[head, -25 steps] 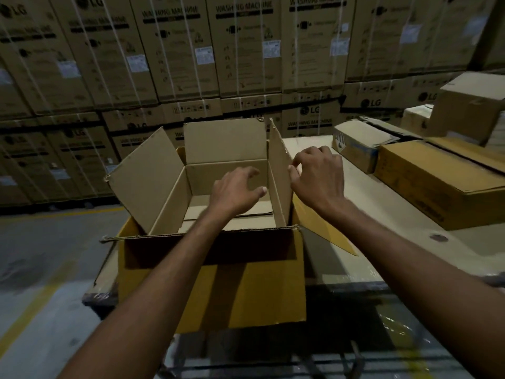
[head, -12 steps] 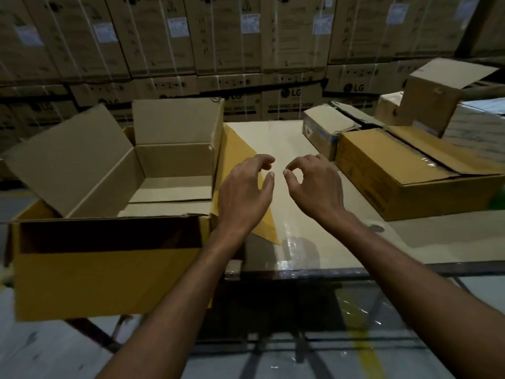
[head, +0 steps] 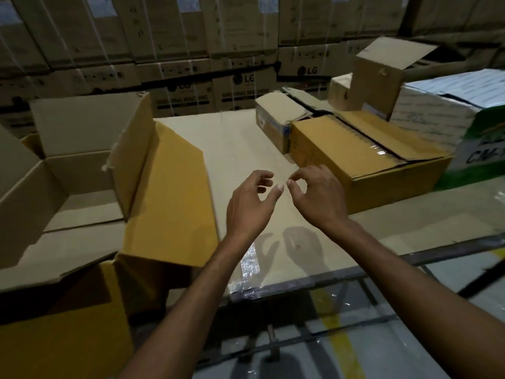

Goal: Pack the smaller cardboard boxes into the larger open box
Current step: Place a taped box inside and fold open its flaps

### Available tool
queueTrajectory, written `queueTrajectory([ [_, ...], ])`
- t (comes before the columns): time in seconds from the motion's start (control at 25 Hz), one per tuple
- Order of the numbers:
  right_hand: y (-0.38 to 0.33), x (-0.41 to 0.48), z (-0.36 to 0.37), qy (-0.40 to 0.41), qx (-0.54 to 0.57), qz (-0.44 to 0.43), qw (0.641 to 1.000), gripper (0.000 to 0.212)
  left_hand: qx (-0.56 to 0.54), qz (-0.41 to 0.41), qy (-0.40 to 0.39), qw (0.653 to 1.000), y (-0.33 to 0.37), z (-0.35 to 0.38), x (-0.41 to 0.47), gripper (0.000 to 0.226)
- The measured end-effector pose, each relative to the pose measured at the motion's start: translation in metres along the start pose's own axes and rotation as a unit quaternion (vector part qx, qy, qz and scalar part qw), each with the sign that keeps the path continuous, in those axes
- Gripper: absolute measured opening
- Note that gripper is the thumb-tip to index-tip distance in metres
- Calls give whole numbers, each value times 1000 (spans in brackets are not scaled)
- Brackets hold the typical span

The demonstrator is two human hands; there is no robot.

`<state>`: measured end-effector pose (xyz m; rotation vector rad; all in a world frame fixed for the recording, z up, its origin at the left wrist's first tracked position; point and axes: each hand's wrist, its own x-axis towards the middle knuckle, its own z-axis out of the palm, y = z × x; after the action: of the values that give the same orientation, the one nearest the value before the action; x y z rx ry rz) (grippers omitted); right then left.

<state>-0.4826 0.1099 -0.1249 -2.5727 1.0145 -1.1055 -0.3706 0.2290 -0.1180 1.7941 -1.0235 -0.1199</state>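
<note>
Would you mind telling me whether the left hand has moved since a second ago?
Yes. The left hand has left the large open box and moved right, over the table.

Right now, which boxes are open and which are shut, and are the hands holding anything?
large box: open, flaps up, nothing inside
flat yellow box: shut, taped on top
small box: closed, top flap bent
tall box: top flap lifted
white and green box: closed
left hand: empty, fingers curled
right hand: empty, fingers curled
</note>
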Motion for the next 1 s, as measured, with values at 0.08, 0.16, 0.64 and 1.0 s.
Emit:
queueTrajectory([
  [0.08,23,15,-6,7,-20,19,1000,17,-30,1,-21,999,3,24,21,33],
  [0.16,46,27,-13,20,-31,42,998,17,-50,5,-50,997,7,47,39,34],
  [0.64,267,145,-13,-13,-116,143,983,34,-38,-49,-125,990,29,228,147,52],
  [1.0,400,203,7,-211,-200,241,926,82,-13,-162,-112,980,11,328,178,64],
])
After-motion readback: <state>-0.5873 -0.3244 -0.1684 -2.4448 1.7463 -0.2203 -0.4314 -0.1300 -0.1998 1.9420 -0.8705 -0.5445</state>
